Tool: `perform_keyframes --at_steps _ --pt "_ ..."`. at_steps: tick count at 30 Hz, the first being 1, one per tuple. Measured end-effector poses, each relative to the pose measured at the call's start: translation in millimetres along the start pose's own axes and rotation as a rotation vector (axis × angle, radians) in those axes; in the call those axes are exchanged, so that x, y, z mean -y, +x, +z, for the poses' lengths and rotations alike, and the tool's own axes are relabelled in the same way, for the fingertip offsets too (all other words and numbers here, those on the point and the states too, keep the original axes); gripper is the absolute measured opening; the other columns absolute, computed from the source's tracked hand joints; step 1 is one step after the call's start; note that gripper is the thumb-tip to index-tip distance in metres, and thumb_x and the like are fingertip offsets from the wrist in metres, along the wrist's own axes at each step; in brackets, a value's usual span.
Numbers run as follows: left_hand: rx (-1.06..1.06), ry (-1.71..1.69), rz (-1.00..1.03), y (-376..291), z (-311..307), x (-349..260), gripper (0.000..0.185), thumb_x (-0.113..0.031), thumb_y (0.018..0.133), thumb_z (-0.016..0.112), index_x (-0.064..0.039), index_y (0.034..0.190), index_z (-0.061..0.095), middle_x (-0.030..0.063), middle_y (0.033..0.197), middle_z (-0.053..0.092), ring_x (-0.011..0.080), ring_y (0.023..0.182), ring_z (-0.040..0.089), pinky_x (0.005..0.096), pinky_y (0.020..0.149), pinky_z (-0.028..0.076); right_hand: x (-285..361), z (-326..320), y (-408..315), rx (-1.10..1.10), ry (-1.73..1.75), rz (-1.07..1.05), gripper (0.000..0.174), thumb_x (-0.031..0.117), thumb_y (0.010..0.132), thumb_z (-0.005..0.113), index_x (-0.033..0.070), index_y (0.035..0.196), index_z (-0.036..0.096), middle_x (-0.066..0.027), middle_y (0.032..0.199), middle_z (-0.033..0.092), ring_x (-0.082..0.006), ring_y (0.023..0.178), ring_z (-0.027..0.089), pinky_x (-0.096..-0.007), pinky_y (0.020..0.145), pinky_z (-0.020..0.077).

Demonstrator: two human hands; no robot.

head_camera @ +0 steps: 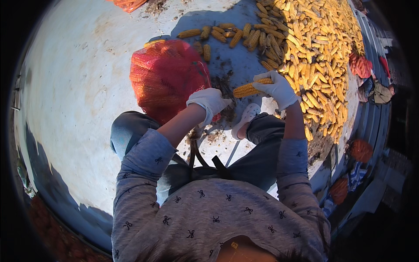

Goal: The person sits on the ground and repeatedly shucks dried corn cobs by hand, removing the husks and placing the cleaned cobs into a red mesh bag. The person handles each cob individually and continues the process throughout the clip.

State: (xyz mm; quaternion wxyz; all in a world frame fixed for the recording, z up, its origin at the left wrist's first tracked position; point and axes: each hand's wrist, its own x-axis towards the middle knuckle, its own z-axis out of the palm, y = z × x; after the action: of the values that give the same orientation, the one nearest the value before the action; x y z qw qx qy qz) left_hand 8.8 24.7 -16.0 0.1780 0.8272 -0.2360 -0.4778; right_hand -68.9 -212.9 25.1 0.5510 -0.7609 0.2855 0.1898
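Note:
A yellow corn cob (pixel 247 90) is gripped by my right hand (pixel 278 88), which wears a white glove. My left hand (pixel 209 103), gloved too, is beside the near right edge of a red mesh sack (pixel 167 75) filled with corn cobs. The left fingers point toward the held cob, a gap apart from it; what they hold, if anything, is hard to make out. Dark debris, perhaps husk or silk, lies on the ground behind the left fingers. A white clog (pixel 251 113) on my foot shows below the held cob.
A large heap of corn cobs (pixel 314 42) spreads along the right, with loose cobs (pixel 236 38) trailing left beyond the sack. Another person (pixel 381 93) is at the far right near a red sack (pixel 360 65). More filled sacks (pixel 361 150) lie at lower right. Another sack (pixel 127 4) is at the top.

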Motion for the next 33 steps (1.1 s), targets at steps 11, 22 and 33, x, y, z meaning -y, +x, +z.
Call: perform_keyframes --at_steps 11,22,33 --pt "0.038 -0.010 -0.193 -35 -12 43 0.059 -0.056 0.092 0.061 -0.001 0.113 0.071 0.0196 0.091 0.073 0.0362 0.085 0.071 0.0448 0.080 0.054 -20 109 6 0.070 0.323 -0.018 0.042 0.022 0.088 0.080 -0.001 0.116 0.059 -0.0143 0.113 0.068 -0.0176 0.082 0.071 -0.0268 0.071 0.0608" --pt "-0.578 -0.479 0.016 -53 -10 86 0.028 -0.021 0.088 0.060 -0.002 0.108 0.064 0.0284 0.100 0.069 0.0430 0.097 0.067 0.0470 0.084 0.052 -5 157 -21 -0.131 0.615 -0.122 0.035 0.010 0.092 0.073 -0.003 0.121 0.056 -0.0126 0.122 0.066 -0.0195 0.099 0.069 -0.0277 0.077 0.0620" --pt "-0.736 -0.879 0.219 -66 -29 109 0.031 -0.003 0.082 0.055 -0.003 0.112 0.065 0.0220 0.091 0.071 0.0341 0.088 0.070 0.0397 0.077 0.053 44 245 88 0.237 0.395 -0.283 0.053 0.009 0.091 0.069 0.004 0.141 0.050 -0.0110 0.112 0.067 -0.0156 0.097 0.066 -0.0298 0.079 0.0532"
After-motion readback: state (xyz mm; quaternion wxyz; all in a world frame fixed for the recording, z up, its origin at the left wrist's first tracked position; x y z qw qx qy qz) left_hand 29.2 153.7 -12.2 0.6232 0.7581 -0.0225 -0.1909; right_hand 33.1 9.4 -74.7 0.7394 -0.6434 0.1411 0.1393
